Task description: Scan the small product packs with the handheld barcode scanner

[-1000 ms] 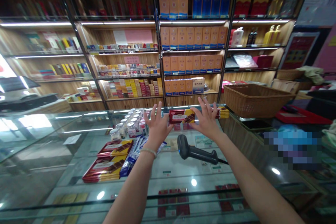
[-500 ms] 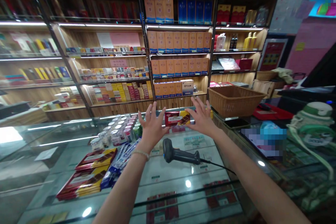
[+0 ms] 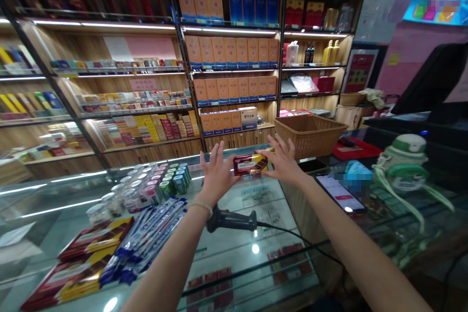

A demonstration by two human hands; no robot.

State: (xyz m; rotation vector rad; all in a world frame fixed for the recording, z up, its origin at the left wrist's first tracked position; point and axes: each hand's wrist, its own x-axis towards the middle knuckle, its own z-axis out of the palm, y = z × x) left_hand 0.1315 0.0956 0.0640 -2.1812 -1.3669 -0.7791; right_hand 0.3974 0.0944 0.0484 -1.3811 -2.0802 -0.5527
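Observation:
A red and yellow chocolate bar pack point(image 3: 250, 165) is held level between my two hands above the far part of the glass counter. My left hand point(image 3: 218, 175) grips its left end between thumb and forefinger, the other fingers spread upward. On the right end, my right hand point(image 3: 287, 163) pinches it the same way, its other fingers raised. Another red and yellow pack point(image 3: 263, 151) shows partly behind it. Below my hands lies a black barcode scanner point(image 3: 234, 219), its head partly hidden by my left wrist.
Stacked chocolate packs point(image 3: 76, 263), blue wrapped sticks point(image 3: 146, 239) and several small jars point(image 3: 135, 195) cover the left side. A wicker basket point(image 3: 310, 136), a phone point(image 3: 340, 195) and a green-white water bottle point(image 3: 405, 165) stand or lie to the right. Stocked shelves point(image 3: 234, 70) are behind.
My view has turned right and the counter items have shifted left in it. The pack is now slightly tilted, with a second one showing behind it. My hands remain at its ends.

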